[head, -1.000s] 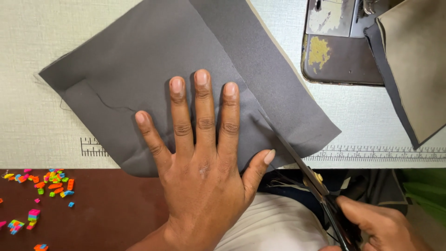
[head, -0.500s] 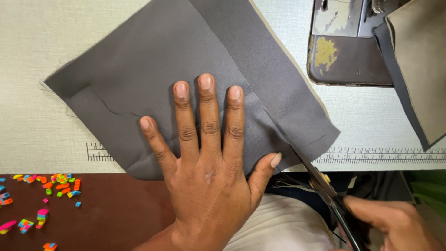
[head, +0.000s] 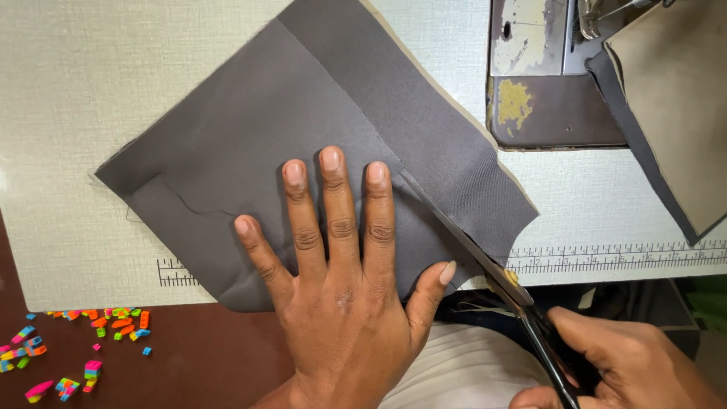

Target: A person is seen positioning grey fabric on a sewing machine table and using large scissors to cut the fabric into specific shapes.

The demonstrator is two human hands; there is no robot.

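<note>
While the left hand (head: 341, 303) pins grey fabric (head: 303, 144), scissors (head: 485, 265) cut it.

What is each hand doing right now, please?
Left hand: open, pressed flat on the grey fabric.
Right hand: closed around the scissors.

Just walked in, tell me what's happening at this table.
A person is cutting grey fabric with scissors. The left hand lies flat on the cloth, fingers spread, pinning it to the table. The right hand works the scissors, whose blades run along a seam line near the fabric's lower right edge.
</note>
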